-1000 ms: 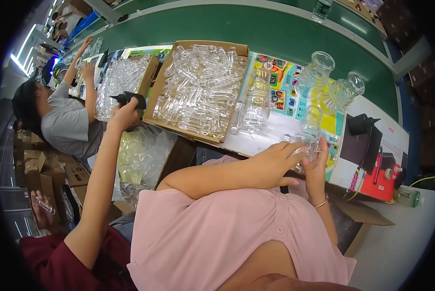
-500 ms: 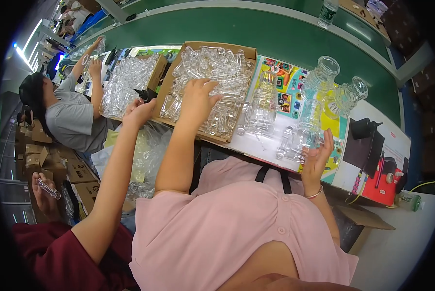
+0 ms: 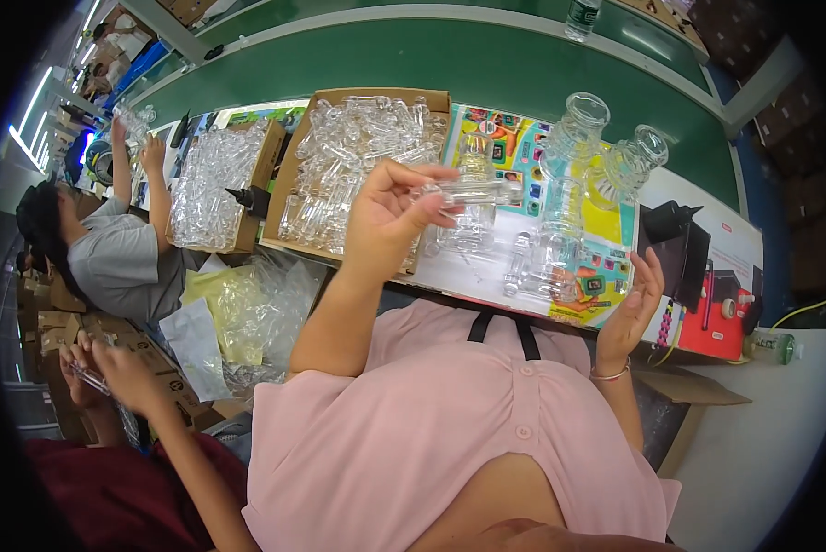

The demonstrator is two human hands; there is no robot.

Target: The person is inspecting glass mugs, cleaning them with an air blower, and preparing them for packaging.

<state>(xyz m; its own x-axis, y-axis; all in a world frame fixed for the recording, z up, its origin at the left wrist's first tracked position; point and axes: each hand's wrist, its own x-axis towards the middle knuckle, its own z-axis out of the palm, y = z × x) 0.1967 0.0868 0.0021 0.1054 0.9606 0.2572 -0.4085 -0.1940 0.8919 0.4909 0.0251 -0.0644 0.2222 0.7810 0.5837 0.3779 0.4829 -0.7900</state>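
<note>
My left hand (image 3: pixel 387 216) is closed around a clear glass tube (image 3: pixel 488 192), held level above the table by the near right corner of an open cardboard box (image 3: pixel 438 101). Many similar clear glass pieces (image 3: pixel 339 170) are heaped in that box. To the right of it stand clear glass vessels, among them one with a flared rim (image 3: pixel 586 115) and another tilted to the right (image 3: pixel 647 152). My right hand (image 3: pixel 635 308) is raised at the table's near edge with its fingers apart and nothing in it. Nearest to it is a clear glass vessel (image 3: pixel 558 267) on the printed sheet.
A black dropper bottle (image 3: pixel 250 199) stands between the box and a second box of glass pieces (image 3: pixel 215 184). Another black nozzle bottle (image 3: pixel 669 221) is at the right, by a red and white carton (image 3: pixel 721 304). A co-worker's hands (image 3: pixel 123 373) hold glass at the lower left.
My left hand has come up out of the box and moved right with a glass tube. My right hand has shifted right, away from the vessels. The co-worker's hand has let go of the dropper bottle.
</note>
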